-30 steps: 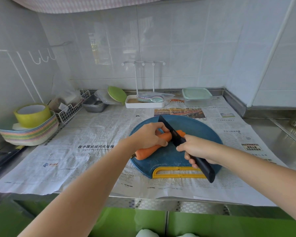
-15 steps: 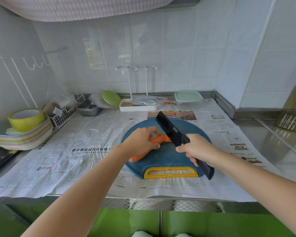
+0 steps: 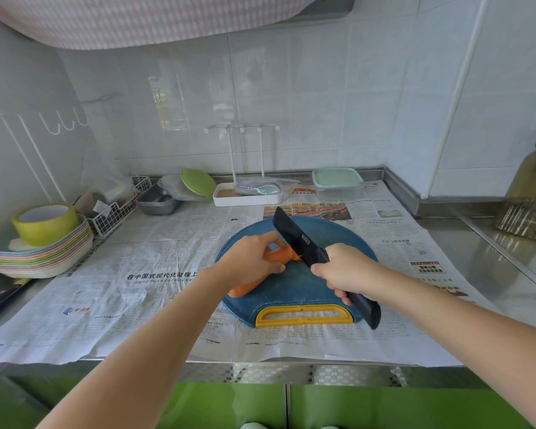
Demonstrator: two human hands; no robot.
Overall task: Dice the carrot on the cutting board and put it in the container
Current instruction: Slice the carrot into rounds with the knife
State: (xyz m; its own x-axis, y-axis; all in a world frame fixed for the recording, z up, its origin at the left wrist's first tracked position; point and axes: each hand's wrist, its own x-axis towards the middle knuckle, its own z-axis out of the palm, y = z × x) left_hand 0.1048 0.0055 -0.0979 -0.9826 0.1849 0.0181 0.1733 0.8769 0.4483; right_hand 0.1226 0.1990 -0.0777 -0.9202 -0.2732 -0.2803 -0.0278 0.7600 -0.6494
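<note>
The right hand (image 3: 347, 270) is wrapped tight round the handle of a black knife (image 3: 297, 239), fingers and thumb closed on it just behind the blade. The left hand (image 3: 251, 261) is curled over the carrot (image 3: 245, 287), holding it down on the blue cutting board (image 3: 338, 233), with its fingertips close to the flat of the blade.

The carrot's long axis runs from near-left to far-right. Its near end sticks out from under the left palm and its far-right end meets the blade. The knife lies across that axis, tip far-left and handle near-right, so the edge sits almost square to the carrot, just right of the left fingertips. A thin orange sliver shows at the blade there, but whether the edge has gone through cannot be told.

The coming cuts likely turn on this layout. The blade stands to the right of the holding hand, and the uncut length lies leftward and nearer, under that hand. It would have to give ground toward the near-left as slices come off.

Most of the carrot looks whole, so the dicing seems barely begun. The container (image 3: 337, 184), clear with a pale green lid on it, stands well beyond the board by the far wall, on the newspaper (image 3: 155, 258) covering the table (image 3: 477, 258). The right hand is the nearer one to it.
</note>
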